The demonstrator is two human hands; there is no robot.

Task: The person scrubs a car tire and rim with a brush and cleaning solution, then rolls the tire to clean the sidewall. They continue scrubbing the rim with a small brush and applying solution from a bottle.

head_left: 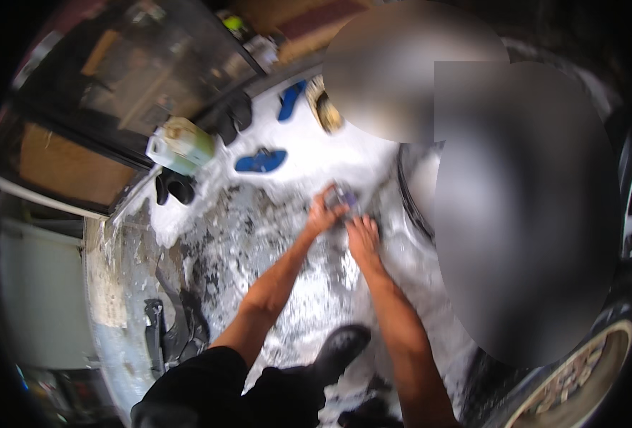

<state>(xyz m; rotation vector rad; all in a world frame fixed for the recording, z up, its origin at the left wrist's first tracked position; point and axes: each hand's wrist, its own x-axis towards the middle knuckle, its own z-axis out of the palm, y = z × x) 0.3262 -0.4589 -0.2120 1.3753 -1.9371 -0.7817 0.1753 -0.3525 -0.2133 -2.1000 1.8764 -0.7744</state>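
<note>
My left hand (321, 213) reaches out over the wet, foamy floor with its fingers curled round a small clear, purplish object (345, 195); blur keeps its kind from showing. Just to the right and a little nearer is my right hand (363, 236), palm down, fingers stretched forward and holding nothing that I can see. Its fingertips come close to the purplish object, and I cannot tell whether they touch it. White foam (309, 160) spreads over the floor beyond both hands.
Blue flip-flops (261, 161), dark shoes (175, 187) and a translucent jug with greenish liquid (181, 146) stand along the glass door (152, 57). A wheel (580, 378) is at the lower right, black plastic parts (177, 328) at the left. Large blurred patches cover the right.
</note>
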